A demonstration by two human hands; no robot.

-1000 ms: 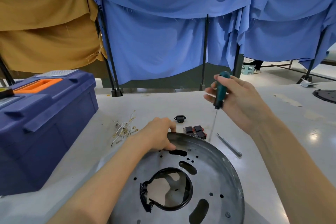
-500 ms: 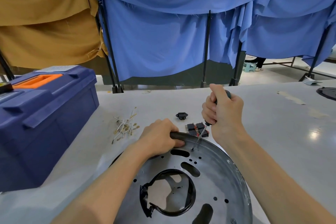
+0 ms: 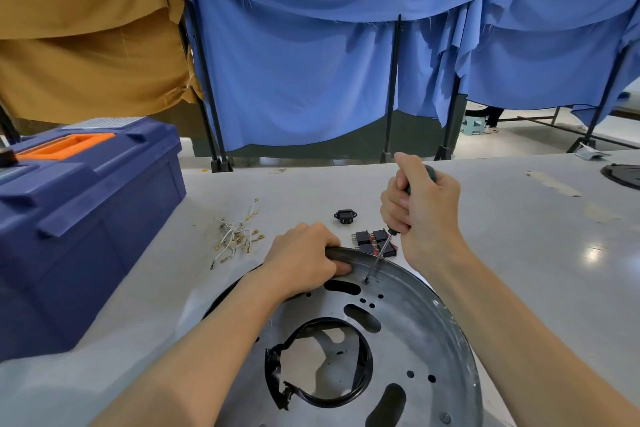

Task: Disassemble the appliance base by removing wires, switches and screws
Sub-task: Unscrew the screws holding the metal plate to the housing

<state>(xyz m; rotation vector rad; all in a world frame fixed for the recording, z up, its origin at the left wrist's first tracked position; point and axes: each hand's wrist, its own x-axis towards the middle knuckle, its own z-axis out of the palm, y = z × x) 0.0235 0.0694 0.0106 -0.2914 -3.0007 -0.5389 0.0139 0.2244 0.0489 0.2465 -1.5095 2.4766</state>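
A round grey metal appliance base [image 3: 408, 333] with several holes and a black-rimmed centre opening lies on the table in front of me. My left hand [image 3: 304, 258] grips its far rim. My right hand [image 3: 420, 208] is closed around a green-handled screwdriver [image 3: 379, 258], whose tip rests on a screw [image 3: 365, 281] near the far rim. Another screw [image 3: 445, 418] shows at the near right edge. Behind the base lie black and red switches [image 3: 372, 238], a black socket [image 3: 345, 216] and a bundle of white wires [image 3: 237, 236].
A blue toolbox [image 3: 79, 218] with an orange handle stands at the left on the white table [image 3: 519, 236]. Another dark round part [image 3: 623, 175] sits at the far right edge. Blue and brown cloths hang on black stands behind the table.
My right hand came down from a raised position and set the screwdriver tip on the screw near the rim. My left hand kept its grip on the rim.
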